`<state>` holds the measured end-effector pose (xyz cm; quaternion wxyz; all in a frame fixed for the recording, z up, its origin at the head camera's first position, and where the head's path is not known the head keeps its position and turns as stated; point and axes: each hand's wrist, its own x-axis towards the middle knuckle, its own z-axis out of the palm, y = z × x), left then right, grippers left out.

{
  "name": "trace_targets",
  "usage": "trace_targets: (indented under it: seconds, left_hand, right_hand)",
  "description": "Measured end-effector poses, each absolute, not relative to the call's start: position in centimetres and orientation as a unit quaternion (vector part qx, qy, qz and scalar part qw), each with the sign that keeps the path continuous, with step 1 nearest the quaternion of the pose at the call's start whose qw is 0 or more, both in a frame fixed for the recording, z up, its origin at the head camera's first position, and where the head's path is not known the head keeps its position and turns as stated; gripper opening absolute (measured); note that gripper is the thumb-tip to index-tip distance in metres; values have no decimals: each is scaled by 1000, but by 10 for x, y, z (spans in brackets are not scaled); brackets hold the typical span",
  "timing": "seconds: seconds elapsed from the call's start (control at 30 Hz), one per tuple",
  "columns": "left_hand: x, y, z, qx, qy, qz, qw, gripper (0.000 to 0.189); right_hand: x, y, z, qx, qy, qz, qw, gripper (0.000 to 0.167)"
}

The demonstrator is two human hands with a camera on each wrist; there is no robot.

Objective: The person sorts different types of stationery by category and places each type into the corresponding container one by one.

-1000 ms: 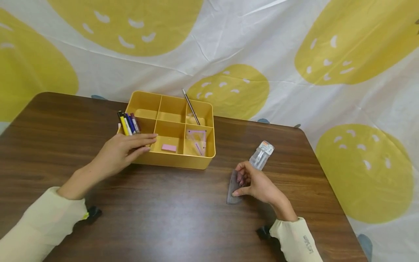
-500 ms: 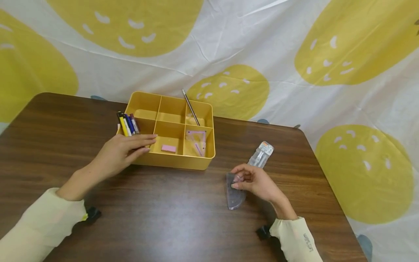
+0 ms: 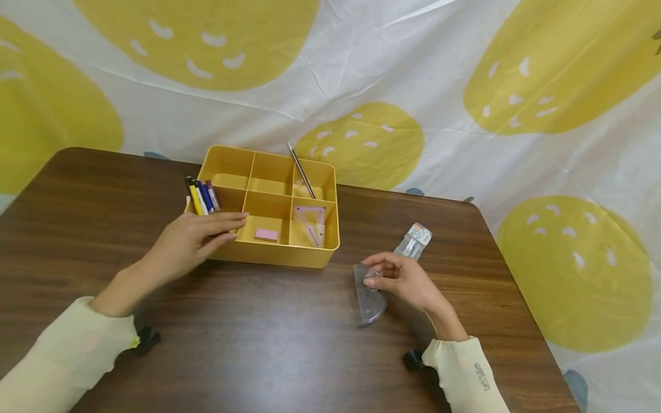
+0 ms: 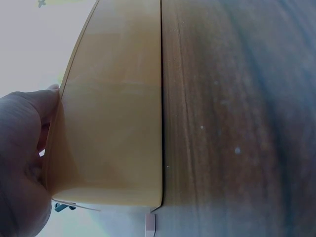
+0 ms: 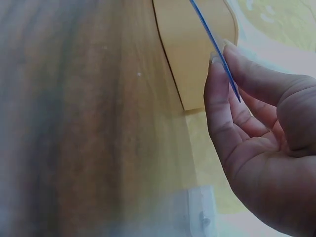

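My right hand (image 3: 408, 281) pinches a clear, half-round protractor (image 3: 369, 304) between thumb and fingers. In the right wrist view the protractor (image 5: 215, 37) appears edge-on as a thin blue line. It is held above the table, apart from the box. My left hand (image 3: 193, 238) rests on the front left corner of a yellow divided organizer box (image 3: 268, 254), with its fingers straight over the rim. The left wrist view shows that hand (image 4: 24, 143) against the rim of the box (image 4: 111, 108). Several pens (image 3: 203, 198) stand in the front left compartment, partly hidden by the hand.
A pink eraser (image 3: 266, 234) lies in the front middle compartment, and a pink-edged set square (image 3: 312, 223) in the front right one. A pencil (image 3: 301, 170) leans in the back right compartment. On the table (image 3: 258, 344), a clear plastic case (image 3: 415, 240) lies behind my right hand.
My right hand has lifted the protractor off the table and tilted it, shifting slightly left. My left hand has stayed on the box.
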<state>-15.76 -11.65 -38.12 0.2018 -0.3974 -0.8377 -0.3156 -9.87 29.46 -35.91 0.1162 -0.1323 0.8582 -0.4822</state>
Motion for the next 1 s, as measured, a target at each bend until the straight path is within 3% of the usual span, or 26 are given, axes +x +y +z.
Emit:
trace_targets:
  seconds: [0.6, 1.0]
  left_hand:
    - [-157, -118, -380, -394, -841, -311, 201, 35]
    - [-156, -117, -378, -395, -841, -311, 201, 34]
  right_hand:
    - [-119, 279, -331, -160, 853, -489, 85, 32]
    - [-154, 281, -321, -198, 848, -488, 53, 33]
